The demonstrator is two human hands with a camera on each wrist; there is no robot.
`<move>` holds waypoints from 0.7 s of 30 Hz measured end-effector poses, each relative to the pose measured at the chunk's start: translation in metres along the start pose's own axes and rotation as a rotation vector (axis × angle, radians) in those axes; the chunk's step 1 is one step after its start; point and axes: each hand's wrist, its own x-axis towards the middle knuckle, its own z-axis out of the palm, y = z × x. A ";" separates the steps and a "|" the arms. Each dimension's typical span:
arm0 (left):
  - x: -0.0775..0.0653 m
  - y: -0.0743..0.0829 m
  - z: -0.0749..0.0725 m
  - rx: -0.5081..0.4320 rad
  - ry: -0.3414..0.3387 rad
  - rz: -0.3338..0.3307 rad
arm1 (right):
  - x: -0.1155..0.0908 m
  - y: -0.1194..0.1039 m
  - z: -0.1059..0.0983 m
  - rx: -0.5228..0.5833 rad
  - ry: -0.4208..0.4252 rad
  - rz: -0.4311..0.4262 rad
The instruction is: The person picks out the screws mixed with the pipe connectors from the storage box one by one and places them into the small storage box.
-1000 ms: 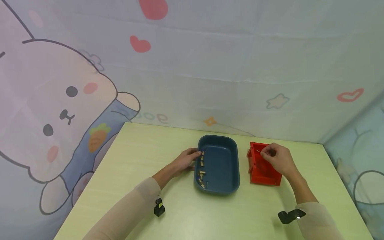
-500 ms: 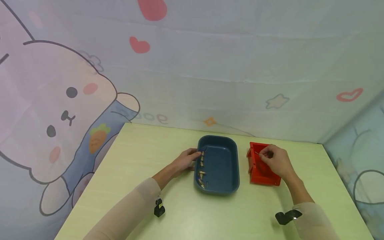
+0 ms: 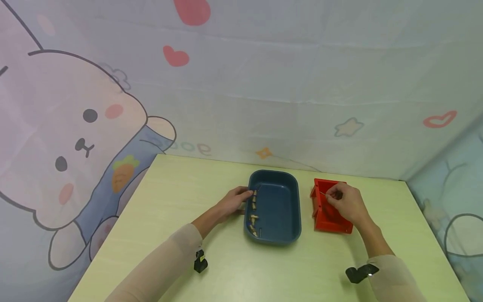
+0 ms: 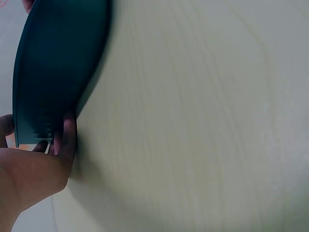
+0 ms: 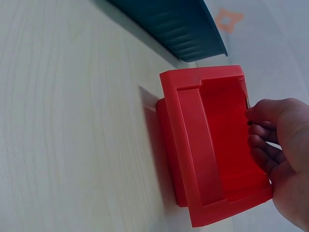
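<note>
My left hand holds the left rim of a blue tray, thumb over the edge and fingers against the outer wall. Inside, several brass fittings lie along the tray's left side, with a thin metal pin close to the near end. Over the red bin, my right hand pinches a thin screw between thumb and index finger. The right wrist view shows this screw by the bin's far wall, its lower end hidden by the fingertips.
Both containers stand on a pale wooden table, the blue tray left of the red bin with a narrow gap between them. A printed cloth hangs behind the table's back edge. Black wrist cameras are strapped to the sleeves.
My right hand has shifted slightly to the left and toward me over the bin, with the screw still pinched. The left hand and the tray stay in place.
</note>
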 end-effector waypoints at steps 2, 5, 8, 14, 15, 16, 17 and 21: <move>0.001 0.000 0.000 -0.002 -0.001 -0.004 | 0.000 0.000 0.000 0.000 -0.004 0.009; 0.001 -0.001 0.001 -0.003 -0.005 -0.008 | 0.000 0.000 -0.001 -0.008 -0.003 0.012; 0.002 -0.001 0.001 -0.002 -0.007 -0.005 | 0.000 -0.002 -0.002 -0.009 0.002 0.006; 0.001 0.003 0.000 -0.005 -0.003 -0.001 | 0.002 -0.005 -0.003 0.000 0.012 -0.010; 0.000 0.003 0.000 -0.005 -0.003 0.001 | 0.002 -0.006 -0.002 0.003 0.013 -0.013; 0.000 0.003 -0.001 -0.003 -0.001 0.002 | 0.002 -0.007 -0.002 0.005 0.013 -0.015; 0.000 0.003 -0.002 -0.002 -0.001 0.003 | 0.003 -0.007 -0.002 0.007 0.014 -0.016; 0.000 0.002 -0.004 0.000 0.002 0.007 | 0.004 -0.010 0.002 0.019 0.018 -0.012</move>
